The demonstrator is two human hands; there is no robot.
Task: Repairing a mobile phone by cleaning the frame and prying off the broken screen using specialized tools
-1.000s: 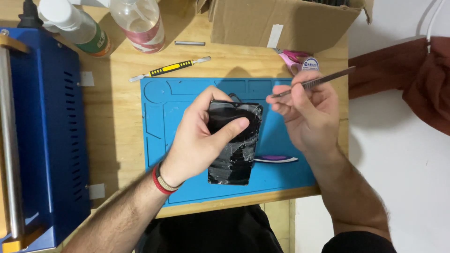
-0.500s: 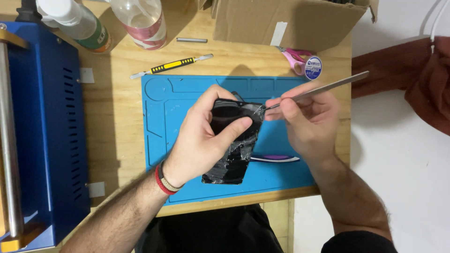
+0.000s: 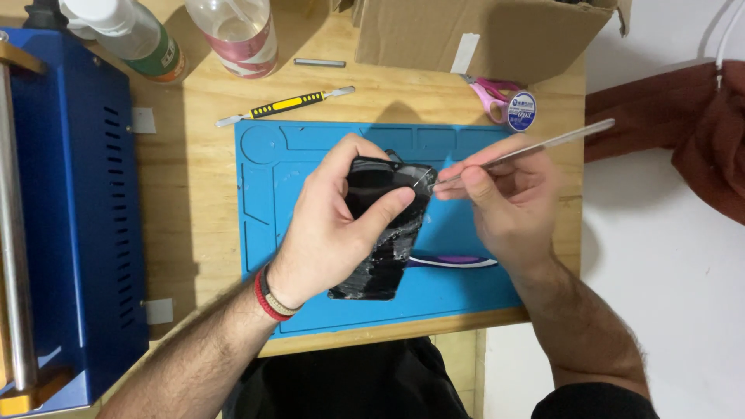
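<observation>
My left hand (image 3: 334, 225) grips a black phone (image 3: 380, 256) with a cracked, shiny face, tilted above a blue work mat (image 3: 264, 202). Thumb and forefinger pinch its upper part. My right hand (image 3: 508, 202) holds a thin metal pry tool (image 3: 535, 147) like a pen. The tool's tip touches the phone's top right corner, and its handle points up to the right. A purple flat pick (image 3: 454, 261) lies on the mat just right of the phone, below my right hand.
A yellow-and-black spudger (image 3: 287, 105) and a small metal bar (image 3: 319, 62) lie beyond the mat. Two bottles (image 3: 233, 35) stand at the back left, beside a blue machine (image 3: 66, 209). A cardboard box (image 3: 481, 35), pink scissors (image 3: 485, 89) and a tape roll (image 3: 521, 111) sit at the back right.
The pry tool's tip has moved left, from clear of the phone onto its top right corner. My left hand has tilted the phone slightly and kept its grip.
</observation>
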